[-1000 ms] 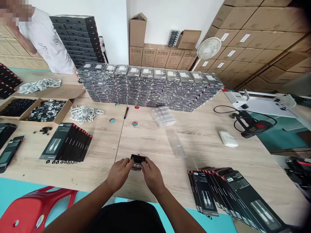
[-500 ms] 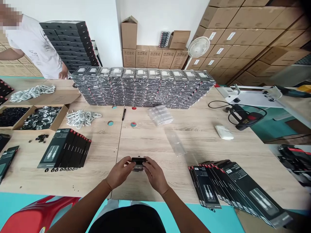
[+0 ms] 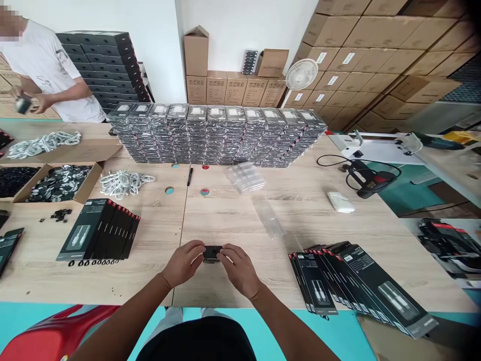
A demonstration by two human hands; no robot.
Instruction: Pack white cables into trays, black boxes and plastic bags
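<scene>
At the near middle of the table I hold a small black box [image 3: 212, 252] between both hands, seen nearly end-on, its dark top face toward me. My left hand [image 3: 185, 262] grips its left side with thumb and fingers. My right hand [image 3: 239, 269] pinches its right side the same way. Whatever the box contains is hidden. Slim black printed boxes [image 3: 112, 228] stand in a fanned row to the left, with small black loops at their near ends. More such boxes [image 3: 349, 281] lean in a row to the right, pictures of white cables on their fronts.
Shrink-wrapped boxes [image 3: 218, 138] form a wall along the back. White cables [image 3: 124, 183], a black pen [image 3: 190, 176], clear plastic sleeves [image 3: 246, 177] and cartons of small parts [image 3: 62, 183] lie around. A person [image 3: 56, 75] stands back left; a red stool [image 3: 48, 336] is near left.
The box's end, open with flaps showing before, now presents a flat dark face. My fingers have shifted at its sides. The person at back left now holds a dark object.
</scene>
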